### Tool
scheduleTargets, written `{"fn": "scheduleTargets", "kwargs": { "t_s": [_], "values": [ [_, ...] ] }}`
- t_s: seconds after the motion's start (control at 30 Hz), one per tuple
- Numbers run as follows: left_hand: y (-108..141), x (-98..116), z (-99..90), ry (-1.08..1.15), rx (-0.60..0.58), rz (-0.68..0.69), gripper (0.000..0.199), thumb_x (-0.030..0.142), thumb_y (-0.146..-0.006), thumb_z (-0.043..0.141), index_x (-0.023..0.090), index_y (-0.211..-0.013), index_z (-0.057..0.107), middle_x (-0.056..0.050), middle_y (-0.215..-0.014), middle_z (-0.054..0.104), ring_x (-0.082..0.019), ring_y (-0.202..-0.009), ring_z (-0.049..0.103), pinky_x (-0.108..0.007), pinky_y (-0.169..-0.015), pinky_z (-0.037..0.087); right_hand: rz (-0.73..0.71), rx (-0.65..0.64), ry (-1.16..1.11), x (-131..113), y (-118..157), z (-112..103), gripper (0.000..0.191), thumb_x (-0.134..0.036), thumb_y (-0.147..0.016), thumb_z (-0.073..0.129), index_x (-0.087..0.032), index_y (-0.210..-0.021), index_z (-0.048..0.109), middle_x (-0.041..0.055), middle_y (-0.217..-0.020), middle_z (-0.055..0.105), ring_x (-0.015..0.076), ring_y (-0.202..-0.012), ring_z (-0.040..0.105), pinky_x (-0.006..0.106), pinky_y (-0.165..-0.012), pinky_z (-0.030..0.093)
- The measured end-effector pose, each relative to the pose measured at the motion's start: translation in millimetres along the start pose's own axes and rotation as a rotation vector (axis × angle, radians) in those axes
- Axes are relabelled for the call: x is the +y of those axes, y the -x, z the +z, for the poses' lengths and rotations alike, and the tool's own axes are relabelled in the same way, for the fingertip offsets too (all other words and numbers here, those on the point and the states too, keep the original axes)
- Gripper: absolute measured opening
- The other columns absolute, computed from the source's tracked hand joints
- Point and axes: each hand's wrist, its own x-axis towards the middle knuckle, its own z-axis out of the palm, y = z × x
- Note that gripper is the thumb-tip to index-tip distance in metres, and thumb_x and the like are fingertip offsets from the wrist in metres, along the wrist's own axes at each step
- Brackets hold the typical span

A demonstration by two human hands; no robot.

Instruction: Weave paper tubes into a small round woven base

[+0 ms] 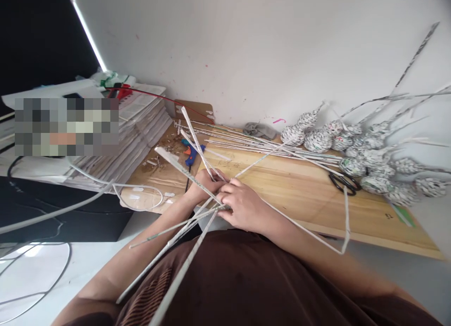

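Several long rolled-paper sticks [183, 171] cross at one point in front of my body and fan out in many directions. My left hand [207, 182] is closed around them on the left side of the crossing. Against it, my right hand [236, 201] presses with bent fingers on the same crossing. One stick, bent near its end [347, 222], passes out beyond my right forearm. The exact spot where the sticks meet is partly hidden by my fingers.
A wooden board [303, 190] bears more paper sticks [253, 145], black-handled scissors [343, 182] and a grey cloth [260, 130]. Woven paper pieces [352, 166] pile up at the right. A blue glue gun [193, 154] lies left of the board, near stacked paper [141, 124].
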Motion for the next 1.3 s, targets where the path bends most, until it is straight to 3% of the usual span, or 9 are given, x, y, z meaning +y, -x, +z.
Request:
{"fn": "scheduleTargets", "kwargs": {
  "t_s": [0.2,0.47,0.57,0.7,0.87,0.97,1.13,1.23,1.3],
  "values": [
    [-0.8,2.5,-3.0,0.068,-0.023,-0.029,0.018,0.027,-0.061,0.074,0.014,-0.073,0.071,-0.003,-0.062,0.069,-0.016,-0.059,0.064,-0.025,-0.056,0.050,0.005,0.036,-0.236,-3.0,-1.6,-7.0,0.006,-0.027,-0.079,0.077,-0.023,-0.082,0.074,0.0025,-0.083,0.068,0.0194,-0.088,0.058,0.035,-0.090,0.043],
    [7.3,4.3,-0.7,0.096,0.047,-0.006,0.029,0.032,-0.063,0.078,0.013,-0.085,0.075,-0.004,-0.068,0.073,-0.017,-0.062,0.065,-0.026,-0.060,0.051,0.503,0.417,-0.937,3.8,-6.0,-22.4,0.022,-0.040,-0.082,0.070,-0.020,-0.089,0.065,0.0010,-0.080,0.068,0.0154,-0.071,0.063,0.027,-0.067,0.050],
    [11.0,3.1,2.1,0.065,0.082,-0.031,0.036,0.031,-0.066,0.076,0.014,-0.098,0.076,-0.003,-0.070,0.074,-0.018,-0.063,0.066,-0.026,-0.061,0.051,0.517,0.494,-1.008,7.4,-5.3,-22.2,0.023,-0.041,-0.082,0.071,-0.021,-0.090,0.063,0.0015,-0.080,0.069,0.0165,-0.074,0.066,0.028,-0.069,0.052],
    [14.5,5.2,3.7,-0.123,0.126,-0.030,0.021,0.027,-0.068,0.074,0.018,-0.087,0.079,-0.002,-0.072,0.076,-0.018,-0.066,0.068,-0.025,-0.062,0.051,0.554,0.532,-1.015,8.1,-4.2,-20.4,0.024,-0.044,-0.084,0.067,-0.022,-0.090,0.060,0.0008,-0.076,0.068,0.0163,-0.071,0.066,0.028,-0.066,0.054],
    [18.6,7.6,5.5,-0.190,0.176,-0.029,0.014,0.027,-0.072,0.071,0.019,-0.081,0.078,0.000,-0.067,0.074,-0.017,-0.062,0.068,-0.023,-0.059,0.049,0.502,0.488,-0.755,-0.9,6.4,-22.6,0.032,-0.038,-0.088,0.063,-0.022,-0.116,0.057,0.0072,-0.108,0.069,0.0166,-0.077,0.066,0.029,-0.068,0.054],
    [21.8,8.5,2.9,-0.154,0.165,-0.027,0.014,0.027,-0.071,0.071,0.018,-0.080,0.077,-0.001,-0.068,0.075,-0.017,-0.062,0.068,-0.023,-0.059,0.049,0.337,0.454,-0.416,-11.1,24.3,-28.0,0.022,-0.027,-0.091,0.059,-0.023,-0.113,0.060,0.0081,-0.114,0.068,0.0208,-0.095,0.065,0.035,-0.085,0.052],
    [24.9,0.1,-10.9,-0.160,0.187,-0.035,0.017,0.032,-0.071,0.074,0.019,-0.081,0.077,-0.002,-0.073,0.076,-0.018,-0.066,0.069,-0.025,-0.064,0.053,0.267,0.115,0.170,-8.8,71.4,-54.6,0.048,-0.035,-0.087,0.069,-0.025,-0.132,0.055,0.0108,-0.112,0.071,0.0310,-0.103,0.061,0.048,-0.090,0.042],
    [24.2,-9.7,-19.3,-0.133,0.202,-0.042,0.025,0.038,-0.068,0.078,0.018,-0.083,0.076,-0.004,-0.078,0.077,-0.020,-0.070,0.071,-0.026,-0.066,0.054,0.361,0.050,0.444,11.9,101.8,-87.4,0.022,-0.037,-0.091,0.063,-0.024,-0.107,0.068,0.0080,-0.080,0.073,0.0288,-0.080,0.064,0.049,-0.085,0.039],
    [23.6,-14.0,-22.5,-0.103,0.224,-0.055,0.028,0.040,-0.067,0.080,0.018,-0.083,0.076,-0.005,-0.079,0.077,-0.021,-0.071,0.071,-0.027,-0.066,0.055,0.328,0.006,0.471,25.4,115.2,-115.0,0.025,-0.044,-0.096,0.053,-0.027,-0.094,0.071,0.0046,-0.073,0.071,0.0223,-0.068,0.062,0.042,-0.076,0.040]
  ]
}}
